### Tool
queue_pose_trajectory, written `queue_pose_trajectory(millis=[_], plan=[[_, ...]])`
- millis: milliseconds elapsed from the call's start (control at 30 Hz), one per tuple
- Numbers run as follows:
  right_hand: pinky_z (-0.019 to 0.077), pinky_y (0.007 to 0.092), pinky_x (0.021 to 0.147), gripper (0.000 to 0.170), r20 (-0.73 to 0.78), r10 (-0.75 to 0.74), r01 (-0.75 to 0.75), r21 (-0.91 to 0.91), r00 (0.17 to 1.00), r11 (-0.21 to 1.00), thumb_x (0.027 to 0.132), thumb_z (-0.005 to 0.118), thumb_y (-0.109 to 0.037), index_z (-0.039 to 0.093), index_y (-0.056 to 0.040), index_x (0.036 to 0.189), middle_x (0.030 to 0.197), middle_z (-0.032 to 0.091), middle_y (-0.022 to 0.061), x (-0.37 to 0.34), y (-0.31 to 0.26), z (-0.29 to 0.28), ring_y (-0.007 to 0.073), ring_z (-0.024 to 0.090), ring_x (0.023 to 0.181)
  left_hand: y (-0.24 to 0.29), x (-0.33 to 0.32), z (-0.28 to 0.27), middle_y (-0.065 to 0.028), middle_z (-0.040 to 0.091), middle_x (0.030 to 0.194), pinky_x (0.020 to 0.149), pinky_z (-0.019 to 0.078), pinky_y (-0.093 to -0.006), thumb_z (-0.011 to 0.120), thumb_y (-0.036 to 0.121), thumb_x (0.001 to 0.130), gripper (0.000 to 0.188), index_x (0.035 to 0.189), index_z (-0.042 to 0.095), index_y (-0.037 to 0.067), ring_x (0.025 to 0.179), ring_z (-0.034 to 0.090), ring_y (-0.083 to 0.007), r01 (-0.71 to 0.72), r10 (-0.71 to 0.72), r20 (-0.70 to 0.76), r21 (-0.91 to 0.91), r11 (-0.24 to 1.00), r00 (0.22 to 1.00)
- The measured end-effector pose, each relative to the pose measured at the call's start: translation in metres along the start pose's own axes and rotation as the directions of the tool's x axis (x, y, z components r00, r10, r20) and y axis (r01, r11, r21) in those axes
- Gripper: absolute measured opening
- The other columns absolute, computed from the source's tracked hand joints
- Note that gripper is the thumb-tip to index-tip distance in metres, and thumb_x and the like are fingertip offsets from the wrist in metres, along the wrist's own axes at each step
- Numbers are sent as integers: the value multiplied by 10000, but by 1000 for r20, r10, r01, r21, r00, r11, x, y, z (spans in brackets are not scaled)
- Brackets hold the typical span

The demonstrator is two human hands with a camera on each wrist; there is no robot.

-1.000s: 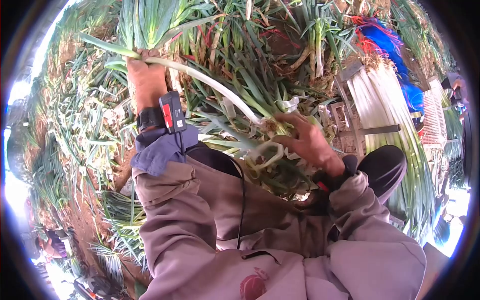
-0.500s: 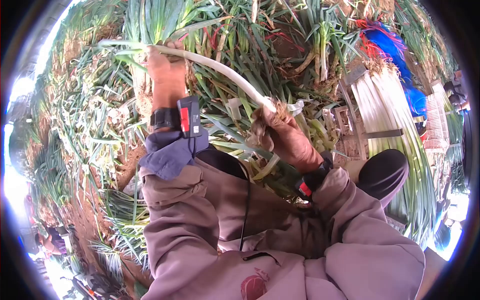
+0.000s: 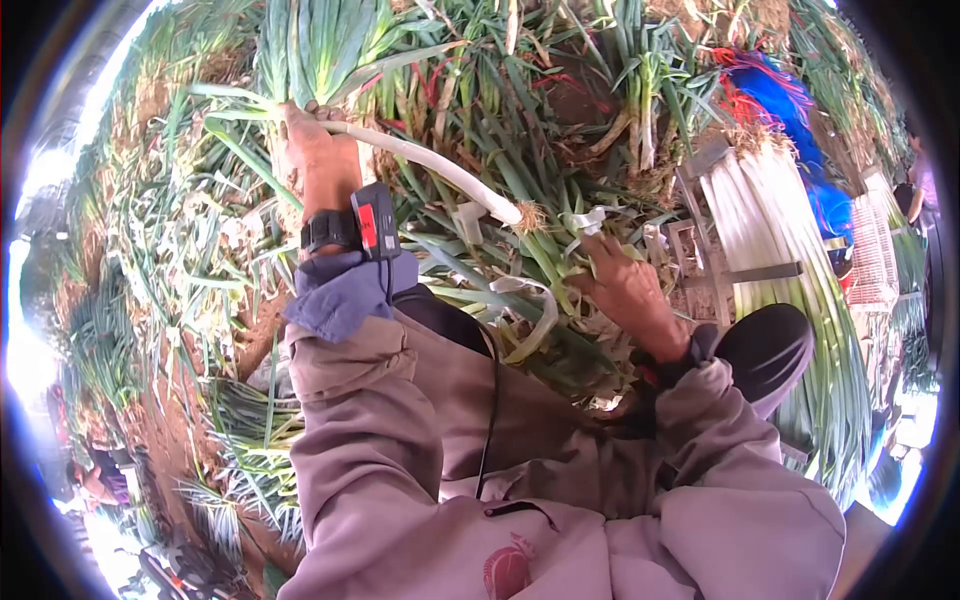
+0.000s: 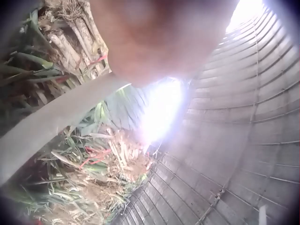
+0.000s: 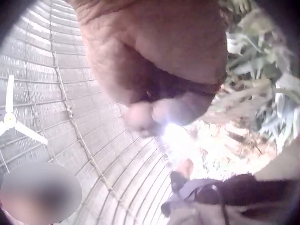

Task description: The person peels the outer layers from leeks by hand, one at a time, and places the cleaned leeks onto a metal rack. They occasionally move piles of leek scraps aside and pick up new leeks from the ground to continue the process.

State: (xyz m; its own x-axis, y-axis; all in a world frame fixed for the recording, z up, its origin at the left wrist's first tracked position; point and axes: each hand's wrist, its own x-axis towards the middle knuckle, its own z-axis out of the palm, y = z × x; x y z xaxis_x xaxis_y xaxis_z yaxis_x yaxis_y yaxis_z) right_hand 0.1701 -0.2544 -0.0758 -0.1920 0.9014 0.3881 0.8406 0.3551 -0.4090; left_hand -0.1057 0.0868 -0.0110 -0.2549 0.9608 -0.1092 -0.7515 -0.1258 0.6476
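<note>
In the head view my left hand (image 3: 322, 155) grips a long green onion (image 3: 440, 172) near the base of its leaves. Its white stem arches down to the right and ends in a tuft of roots (image 3: 532, 217). The left wrist view shows the pale stem (image 4: 51, 119) running out from under the hand. My right hand (image 3: 635, 300) is below and right of the roots, apart from them, thumb and forefinger spread. A pale peeled strip (image 3: 585, 220) lies by its fingertips. Seen in the right wrist view, the fingers (image 5: 176, 110) bend loosely toward the palm.
Green onions and loose leaves (image 3: 480, 140) cover the ground ahead. To the right, a bundle of white-stemmed onions (image 3: 770, 220) lies on a low frame (image 3: 700, 240), beside blue netting (image 3: 800, 130). A leafy bunch (image 3: 325, 50) stands beyond my left hand. Peelings (image 3: 535, 320) lie near my knees.
My right hand went up to the root end, closed around it, then moved down and right, away from it. The left hand shifted slightly right and kept its grip on the green onion.
</note>
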Motion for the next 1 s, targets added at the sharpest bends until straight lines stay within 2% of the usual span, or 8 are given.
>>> queue_pose_trajectory(millis=[33, 100, 167, 467, 633, 733, 800, 1000], plan=[[549, 330, 679, 365, -33, 248, -236, 202, 968, 950, 985, 644, -256, 638, 5, 1240, 1038, 693, 134, 11, -9, 0, 214, 691, 788, 1, -9, 8, -36, 536, 837, 604, 450, -331, 524, 264, 1043, 155, 1066, 527, 111, 675, 478, -156, -34, 34, -1, 1, 999, 999], [565, 352, 735, 359, 5, 495, -455, 399, 869, 796, 959, 677, -223, 638, 4, 1234, 1086, 697, 154, 30, -28, -3, 261, 711, 877, 3, -29, 20, -54, 552, 888, 623, 468, -331, 575, 256, 1029, 190, 1104, 518, 91, 692, 493, -157, -64, 67, -44, 63, 996, 997], [578, 365, 766, 364, -262, 288, -235, 216, 921, 948, 917, 726, -188, 648, 2, 1218, 1149, 685, 190, 57, -35, -7, 331, 708, 948, -1, -38, 28, -54, 550, 890, 625, 468, -334, 586, 263, 1026, 210, 1122, 513, 90, 695, 492, -156, -62, 63, -22, 58, 996, 998], [584, 429, 698, 274, -262, 288, -274, 90, 921, 957, 945, 659, -147, 644, 26, 1156, 1046, 688, 211, 77, -43, 41, 399, 694, 845, 0, -51, 32, -41, 529, 931, 681, 485, -343, 620, 256, 1014, 249, 1214, 512, 155, 740, 482, -149, -54, 59, -64, 84, 995, 996], [571, 422, 675, 255, -200, 251, -251, 24, 947, 968, 950, 609, -93, 632, 48, 1162, 1002, 683, 209, 72, -33, 49, 372, 695, 800, -1, -47, 28, -32, 512, 936, 712, 496, -375, 617, 269, 1015, 253, 1218, 521, 153, 765, 475, -157, -77, 80, -35, 93, 993, 996], [543, 472, 679, 240, -238, 253, -205, 207, 938, 957, 956, 584, -124, 616, -10, 1164, 952, 655, 203, 73, -30, 51, 409, 657, 784, 1, -44, 29, -28, 511, 930, 706, 495, -371, 614, 259, 1017, 234, 1204, 522, 154, 766, 479, -158, -93, 93, -9, 45, 995, 996], [556, 395, 690, 245, -197, 310, -239, 315, 930, 919, 948, 596, -62, 623, 60, 1158, 970, 674, 201, 74, -33, 45, 330, 696, 763, 2, -50, 32, -28, 512, 925, 704, 496, -370, 611, 261, 1019, 237, 1208, 514, 156, 763, 479, -154, -73, 75, -24, 55, 996, 997], [549, 392, 693, 237, -170, 274, -231, 237, 947, 944, 919, 603, -29, 640, 27, 1147, 968, 675, 186, 73, -32, 37, 305, 701, 747, 1, -50, 37, -26, 517, 900, 698, 491, -351, 595, 307, 1026, 257, 1215, 501, 160, 738, 474, -136, -45, 46, -31, 19, 999, 998]])
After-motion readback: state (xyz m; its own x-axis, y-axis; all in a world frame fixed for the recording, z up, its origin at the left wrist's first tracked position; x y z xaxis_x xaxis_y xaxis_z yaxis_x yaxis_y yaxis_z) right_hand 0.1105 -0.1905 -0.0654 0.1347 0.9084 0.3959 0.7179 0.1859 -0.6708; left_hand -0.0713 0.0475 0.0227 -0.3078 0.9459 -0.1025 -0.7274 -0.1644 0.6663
